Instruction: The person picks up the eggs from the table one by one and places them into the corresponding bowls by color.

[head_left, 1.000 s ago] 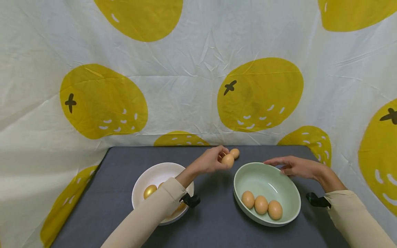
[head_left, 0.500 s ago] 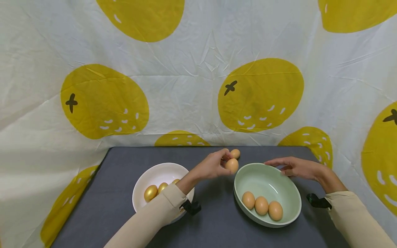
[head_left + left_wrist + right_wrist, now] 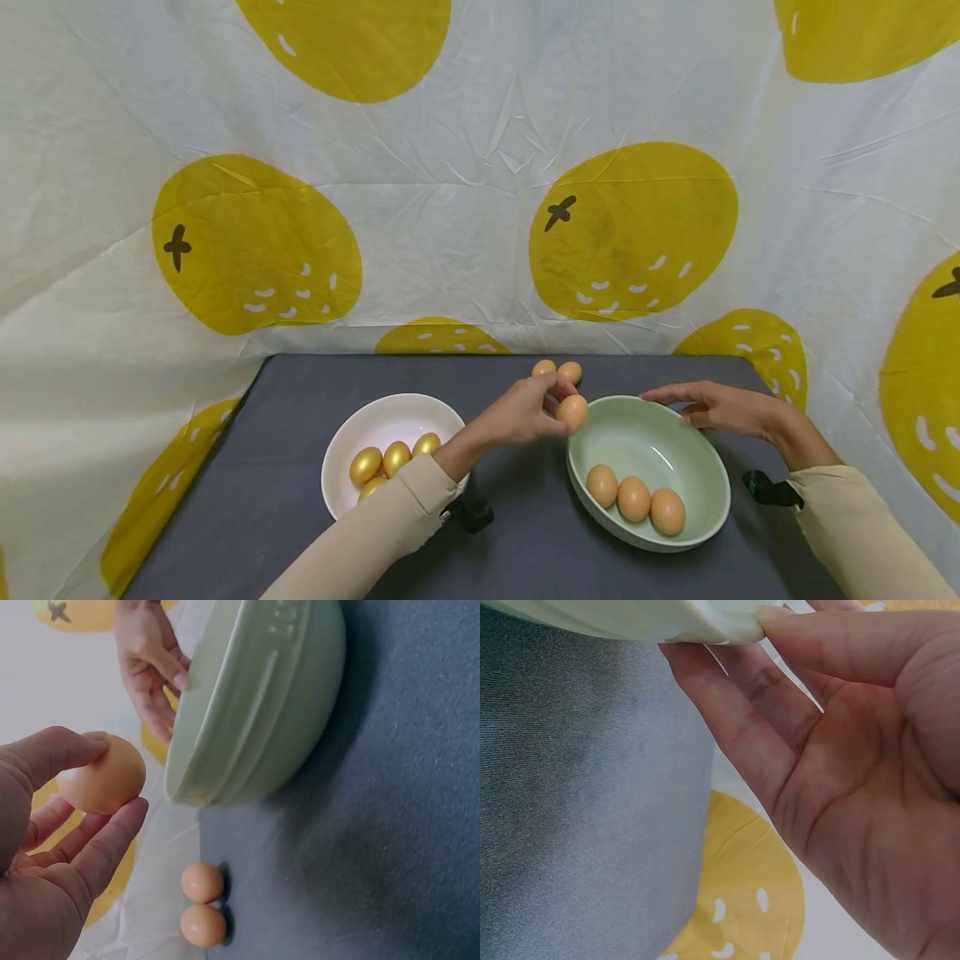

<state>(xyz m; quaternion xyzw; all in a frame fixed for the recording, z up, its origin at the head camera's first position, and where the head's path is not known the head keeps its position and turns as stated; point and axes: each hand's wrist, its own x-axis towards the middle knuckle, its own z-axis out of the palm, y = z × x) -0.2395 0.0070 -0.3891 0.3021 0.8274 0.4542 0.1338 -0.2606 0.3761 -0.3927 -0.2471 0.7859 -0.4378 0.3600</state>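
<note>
A brown egg is held between the thumb and fingers of my left hand, at the left rim of the pale green bowl. The left wrist view shows this egg in the fingertips, with the bowl's outer wall beside it. Three brown eggs lie together in the bowl's near side. My right hand holds the bowl's far right rim, thumb tip at the edge and fingers reaching along the outside. Two more brown eggs sit side by side near the table's back edge.
A white bowl with several gold eggs stands to the left, partly covered by my left forearm. Dark grey cloth covers the table. Behind it hangs a white curtain printed with yellow fruit.
My left hand has carried the egg right and slightly toward me, up to the green bowl's rim. Both eggs at the back now show behind it. The right hand keeps its place.
</note>
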